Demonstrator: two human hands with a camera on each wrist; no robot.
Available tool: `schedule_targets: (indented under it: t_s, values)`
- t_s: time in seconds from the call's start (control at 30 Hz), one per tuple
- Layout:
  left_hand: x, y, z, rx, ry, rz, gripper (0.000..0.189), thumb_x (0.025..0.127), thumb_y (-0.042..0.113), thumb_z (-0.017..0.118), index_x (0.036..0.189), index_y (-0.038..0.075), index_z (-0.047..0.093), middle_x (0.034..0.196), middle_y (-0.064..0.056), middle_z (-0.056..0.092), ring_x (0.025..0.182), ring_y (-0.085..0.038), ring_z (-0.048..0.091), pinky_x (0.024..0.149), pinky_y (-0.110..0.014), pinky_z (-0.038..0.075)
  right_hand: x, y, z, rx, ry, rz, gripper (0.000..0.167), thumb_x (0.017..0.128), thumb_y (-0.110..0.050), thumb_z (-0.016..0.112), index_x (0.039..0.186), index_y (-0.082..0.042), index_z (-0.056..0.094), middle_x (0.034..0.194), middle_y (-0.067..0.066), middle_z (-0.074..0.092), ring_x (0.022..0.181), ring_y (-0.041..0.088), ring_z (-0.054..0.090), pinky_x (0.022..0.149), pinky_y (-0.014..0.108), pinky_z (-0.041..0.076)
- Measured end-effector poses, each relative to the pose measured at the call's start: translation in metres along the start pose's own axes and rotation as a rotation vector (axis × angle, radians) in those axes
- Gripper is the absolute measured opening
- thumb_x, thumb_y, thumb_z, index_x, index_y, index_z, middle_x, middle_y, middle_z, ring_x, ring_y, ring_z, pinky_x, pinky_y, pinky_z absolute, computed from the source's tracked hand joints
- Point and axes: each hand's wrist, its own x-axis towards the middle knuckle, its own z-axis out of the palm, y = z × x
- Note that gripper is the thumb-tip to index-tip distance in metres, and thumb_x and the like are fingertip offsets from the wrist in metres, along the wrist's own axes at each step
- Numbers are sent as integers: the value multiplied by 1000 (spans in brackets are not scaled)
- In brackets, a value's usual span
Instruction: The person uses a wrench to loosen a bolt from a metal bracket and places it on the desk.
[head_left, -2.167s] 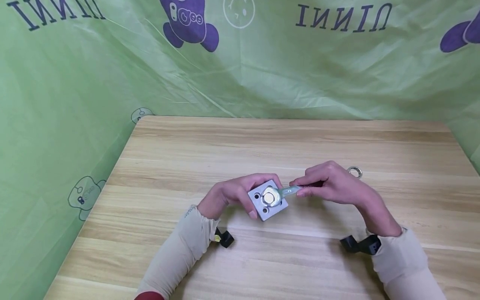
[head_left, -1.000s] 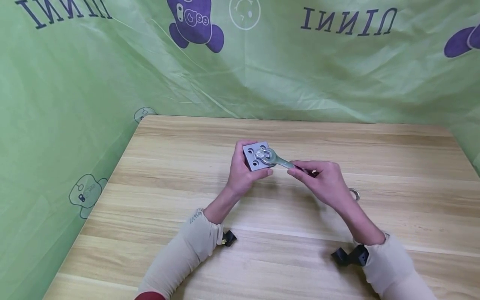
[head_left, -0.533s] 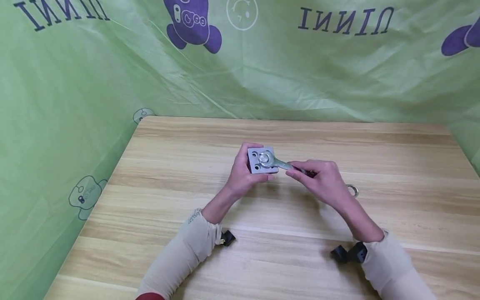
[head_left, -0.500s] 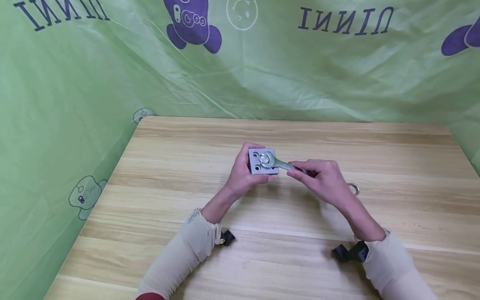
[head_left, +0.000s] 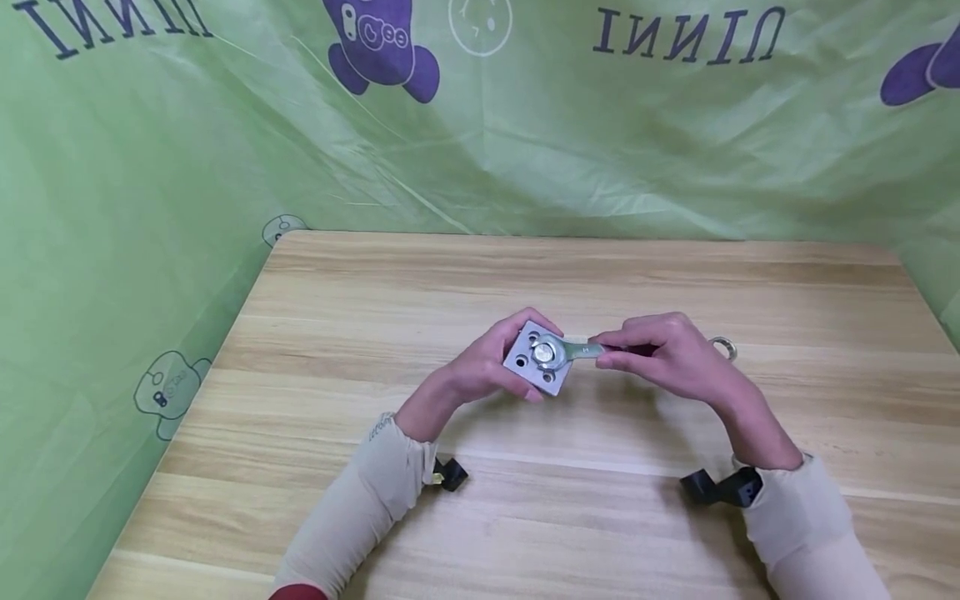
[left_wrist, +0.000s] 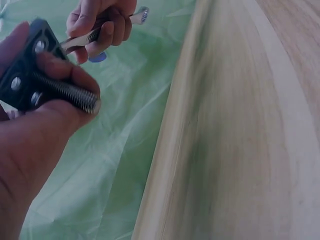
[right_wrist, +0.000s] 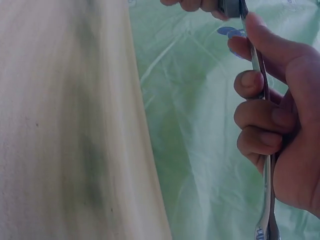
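Observation:
In the head view my left hand (head_left: 472, 372) grips a square grey metal plate (head_left: 534, 380) by its edges, thumb on the near side. Holes show near the plate's corners. A bolt head (head_left: 543, 353) sits at its middle, and the ring end of a wrench (head_left: 585, 351) goes round it. My right hand (head_left: 675, 358) pinches the wrench handle; the right wrist view shows fingers curled round its shaft (right_wrist: 269, 172). The wrench's other ring end (head_left: 725, 346) sticks out behind that hand. The left wrist view shows the bolt's threaded shank (left_wrist: 75, 94) coming out under the plate, between the left fingers.
Both hands are above a wood-grain table (head_left: 570, 533). A green printed cloth (head_left: 510, 167) hangs behind it and at its left side. Black wrist cameras (head_left: 450, 475) stick out from the beige sleeves (head_left: 367, 492).
A second ago the wrench ring sat off to one side of the bolt head; then it went over it. Since then the plate has come nearer and turned, and the handle has swung to nearly level.

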Motion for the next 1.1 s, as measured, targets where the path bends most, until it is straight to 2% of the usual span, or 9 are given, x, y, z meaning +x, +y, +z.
schedule_targets:
  t_s: [0.13, 0.23, 0.37, 0.5, 0.6, 0.73, 0.83, 0.93, 1.1]
  values:
    - [-2, -3, -4, -111, -192, -67, 63, 61, -20, 62, 117, 5, 48, 103, 0, 64, 86, -12, 65, 74, -24, 56, 0, -2, -1, 59, -63, -83, 26, 77, -1, 81, 101, -8, 80, 71, -9, 65, 60, -2, 45, 53, 15, 39]
    - [-3, -4, -5, -136, -327, -107, 61, 61, -18, 62, 115, 9, 49, 104, 0, 64, 86, -11, 65, 76, -23, 55, 1, -5, -1, 94, -111, -136, 27, 75, 1, 82, 100, -10, 80, 69, -9, 65, 61, -4, 45, 53, 13, 39]
    - [-4, -4, -5, -117, -472, -151, 61, 59, -16, 63, 115, -7, 40, 101, 3, 65, 86, -9, 64, 79, -21, 53, 2, -10, 2, 118, -173, -162, 27, 75, -3, 84, 100, -11, 80, 66, -10, 62, 61, -6, 43, 52, 12, 39]
    - [-6, -3, -3, -99, -568, -198, 71, 56, -15, 65, 114, -20, 25, 98, 5, 66, 85, -8, 63, 79, -20, 52, 1, -16, 3, 109, -217, -194, 25, 77, -8, 83, 102, -9, 80, 65, -10, 58, 61, -9, 39, 51, 10, 36]
    - [-6, -2, 0, -89, -574, -202, 73, 53, -14, 65, 113, -21, 25, 96, 6, 67, 83, -9, 63, 78, -21, 52, 1, -19, 2, 99, -206, -210, 25, 77, -8, 84, 102, -10, 80, 64, -12, 56, 60, -9, 38, 51, 10, 36]
    - [-6, 1, -1, -82, -533, -144, 68, 53, -12, 65, 111, -18, 30, 95, 7, 67, 82, -8, 63, 77, -21, 52, -1, -16, -6, 95, -155, -201, 28, 75, -4, 84, 102, -11, 80, 66, -15, 59, 60, -7, 42, 52, 11, 38]
    - [-7, 5, -5, -115, -453, -84, 58, 56, -14, 64, 109, -7, 41, 100, 5, 68, 85, -9, 65, 76, -22, 54, -4, -11, -13, 78, -82, -169, 30, 74, 1, 82, 102, -9, 79, 69, -13, 63, 58, -4, 44, 52, 12, 38]
    - [-8, 7, -7, -140, -284, -23, 60, 57, -17, 63, 110, 8, 49, 102, 2, 67, 85, -11, 66, 73, -24, 56, -6, -9, -18, 59, 1, -79, 30, 75, 4, 81, 103, -6, 79, 69, -9, 63, 56, -2, 43, 49, 16, 36]
    - [-4, 8, -5, -105, 92, 75, 66, 60, -23, 59, 117, 8, 48, 103, 1, 65, 87, -12, 67, 74, -23, 57, -2, -12, -13, 22, 99, 106, 24, 82, -3, 78, 106, -8, 79, 74, -4, 70, 56, 0, 43, 48, 19, 36]
